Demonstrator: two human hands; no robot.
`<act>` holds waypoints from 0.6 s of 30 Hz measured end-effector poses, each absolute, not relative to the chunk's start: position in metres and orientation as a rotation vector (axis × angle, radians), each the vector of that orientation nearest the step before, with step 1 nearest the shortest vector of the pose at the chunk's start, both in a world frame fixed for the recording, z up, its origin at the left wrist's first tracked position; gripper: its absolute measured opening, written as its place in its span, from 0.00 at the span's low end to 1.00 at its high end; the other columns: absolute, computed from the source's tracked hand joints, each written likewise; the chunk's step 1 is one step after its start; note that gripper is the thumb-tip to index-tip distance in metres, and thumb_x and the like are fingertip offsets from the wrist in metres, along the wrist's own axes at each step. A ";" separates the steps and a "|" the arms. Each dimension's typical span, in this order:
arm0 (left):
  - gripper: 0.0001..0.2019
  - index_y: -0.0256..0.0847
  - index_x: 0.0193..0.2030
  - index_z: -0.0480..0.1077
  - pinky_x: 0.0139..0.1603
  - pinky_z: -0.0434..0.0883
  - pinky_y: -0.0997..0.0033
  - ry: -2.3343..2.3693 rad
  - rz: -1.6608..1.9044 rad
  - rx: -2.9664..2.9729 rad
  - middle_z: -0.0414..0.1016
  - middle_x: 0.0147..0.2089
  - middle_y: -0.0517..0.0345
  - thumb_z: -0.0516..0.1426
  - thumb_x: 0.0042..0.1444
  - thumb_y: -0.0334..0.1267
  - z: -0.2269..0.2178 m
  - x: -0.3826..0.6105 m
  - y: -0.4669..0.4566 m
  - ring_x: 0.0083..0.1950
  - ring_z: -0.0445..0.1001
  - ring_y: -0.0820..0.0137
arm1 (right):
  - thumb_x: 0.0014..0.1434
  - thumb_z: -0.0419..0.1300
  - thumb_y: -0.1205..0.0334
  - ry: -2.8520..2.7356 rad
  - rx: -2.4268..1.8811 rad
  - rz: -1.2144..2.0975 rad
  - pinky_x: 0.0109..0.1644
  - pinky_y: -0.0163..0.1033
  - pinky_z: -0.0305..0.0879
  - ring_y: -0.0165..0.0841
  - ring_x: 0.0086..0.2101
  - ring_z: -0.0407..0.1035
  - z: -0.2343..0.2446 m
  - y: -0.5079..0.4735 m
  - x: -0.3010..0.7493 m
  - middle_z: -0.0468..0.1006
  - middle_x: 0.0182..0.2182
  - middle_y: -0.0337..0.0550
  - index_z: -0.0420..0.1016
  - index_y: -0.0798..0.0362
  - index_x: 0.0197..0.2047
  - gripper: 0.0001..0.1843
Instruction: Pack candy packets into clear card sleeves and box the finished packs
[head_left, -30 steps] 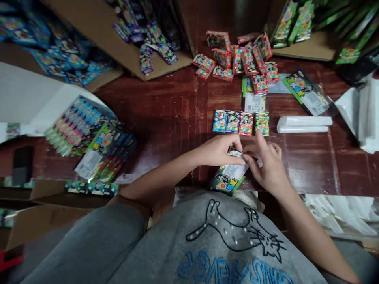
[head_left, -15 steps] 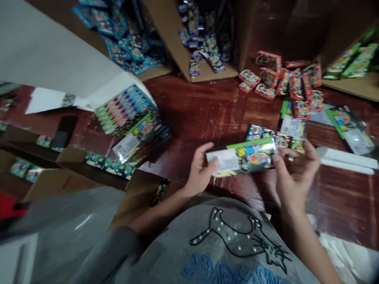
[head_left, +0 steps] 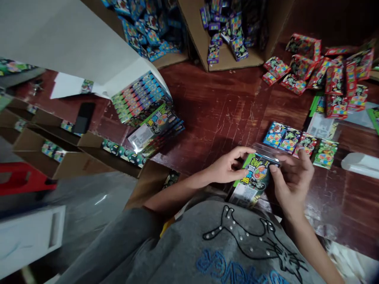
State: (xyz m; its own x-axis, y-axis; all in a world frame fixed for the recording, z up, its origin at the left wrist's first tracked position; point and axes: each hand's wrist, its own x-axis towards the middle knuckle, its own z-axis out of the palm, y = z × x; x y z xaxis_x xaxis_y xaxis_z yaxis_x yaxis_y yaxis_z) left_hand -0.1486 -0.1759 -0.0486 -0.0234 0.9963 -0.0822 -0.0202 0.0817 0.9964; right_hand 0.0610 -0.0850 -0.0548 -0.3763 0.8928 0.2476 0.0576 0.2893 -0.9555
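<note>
Both my hands hold one clear-wrapped packet with a green-and-black card [head_left: 251,181] just above the near table edge, its far end tipped up. My left hand [head_left: 229,165] grips its left side with curled fingers. My right hand [head_left: 291,175] pinches the top right end where the clear flap sticks out. Just beyond lies a row of small boxes in blue, red and green [head_left: 299,142] on the dark red wooden table [head_left: 213,114].
A pile of red small boxes [head_left: 322,75] lies at the back right. Cardboard cartons of blue boxes [head_left: 148,27] and purple boxes [head_left: 225,35] stand at the back. A stack of finished packets [head_left: 148,122] lies left. A black phone [head_left: 83,117] and open cartons [head_left: 38,146] sit far left.
The packet went from flat on the table edge, to held up crosswise, to lengthwise with its far end raised. My head turned left, so everything shifted right.
</note>
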 end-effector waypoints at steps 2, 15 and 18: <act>0.21 0.45 0.61 0.69 0.38 0.77 0.72 1.251 1.121 1.102 0.76 0.51 0.52 0.63 0.62 0.39 -0.049 -0.152 -0.170 0.48 0.78 0.67 | 0.65 0.69 0.64 -1.750 -0.862 1.246 0.59 0.52 0.77 0.38 0.48 0.79 -0.056 -0.085 0.064 0.83 0.47 0.43 0.59 0.38 0.76 0.42; 0.09 0.40 0.47 0.77 0.51 0.77 0.66 1.373 1.230 1.064 0.83 0.52 0.49 0.64 0.65 0.42 -0.032 -0.151 -0.156 0.52 0.81 0.67 | 0.70 0.63 0.59 -1.832 -0.880 1.297 0.57 0.58 0.78 0.43 0.45 0.80 -0.036 -0.083 0.060 0.83 0.42 0.42 0.41 0.29 0.81 0.47; 0.09 0.39 0.41 0.78 0.47 0.77 0.68 1.406 1.185 1.086 0.84 0.48 0.50 0.65 0.64 0.43 -0.021 -0.152 -0.151 0.48 0.82 0.68 | 0.70 0.63 0.58 -1.839 -0.886 1.297 0.55 0.56 0.79 0.42 0.42 0.79 -0.025 -0.078 0.060 0.82 0.38 0.40 0.48 0.32 0.80 0.42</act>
State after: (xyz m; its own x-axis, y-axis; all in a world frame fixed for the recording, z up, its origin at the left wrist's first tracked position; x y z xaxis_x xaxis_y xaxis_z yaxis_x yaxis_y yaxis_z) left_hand -0.1521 -0.1510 -0.0206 -0.1379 0.9828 -0.1229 0.0452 0.1302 0.9905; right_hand 0.0604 -0.0783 -0.0254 -0.5149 0.8423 0.1592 0.1331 0.2620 -0.9558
